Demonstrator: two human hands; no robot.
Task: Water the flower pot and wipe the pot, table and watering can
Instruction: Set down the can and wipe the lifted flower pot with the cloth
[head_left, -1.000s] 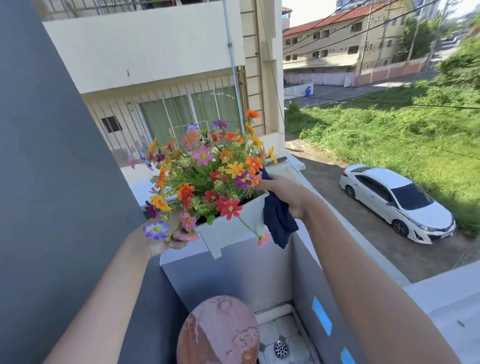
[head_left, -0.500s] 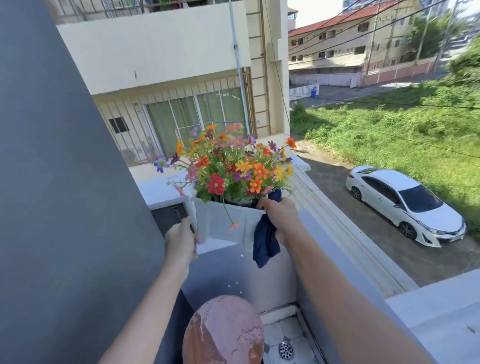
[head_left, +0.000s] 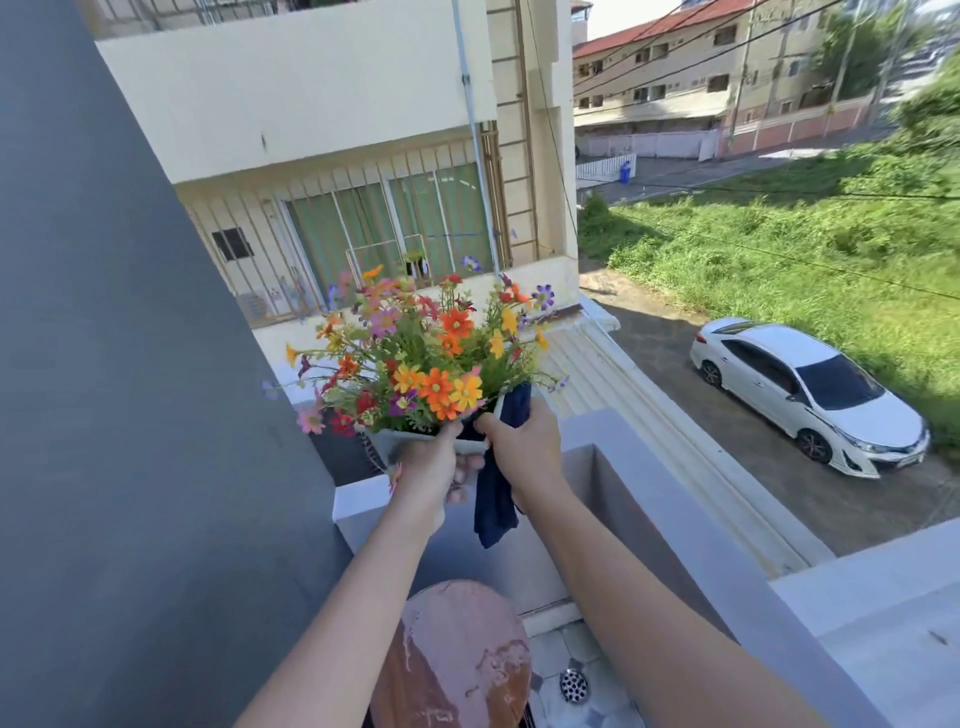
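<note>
A white flower pot (head_left: 387, 442) full of orange, red, yellow and purple flowers (head_left: 423, 358) is held up in the air above the balcony wall corner. My left hand (head_left: 431, 470) grips the pot's near side from below. My right hand (head_left: 522, 449) presses a dark blue cloth (head_left: 496, 501) against the pot's right rim; the cloth's end hangs down below the hand. Most of the pot's body is hidden behind my hands. No watering can shows in the head view.
A round, worn reddish table (head_left: 460, 660) stands below my arms. The grey balcony wall (head_left: 649, 499) runs along the right, a dark grey wall (head_left: 130, 415) fills the left. A floor drain (head_left: 574, 685) sits by the table. A white car (head_left: 810, 392) is parked far below.
My left hand has moved from the pot's left side to its near side, close to my right hand. The pot has turned and shifted slightly right; the cloth stays at the right rim.
</note>
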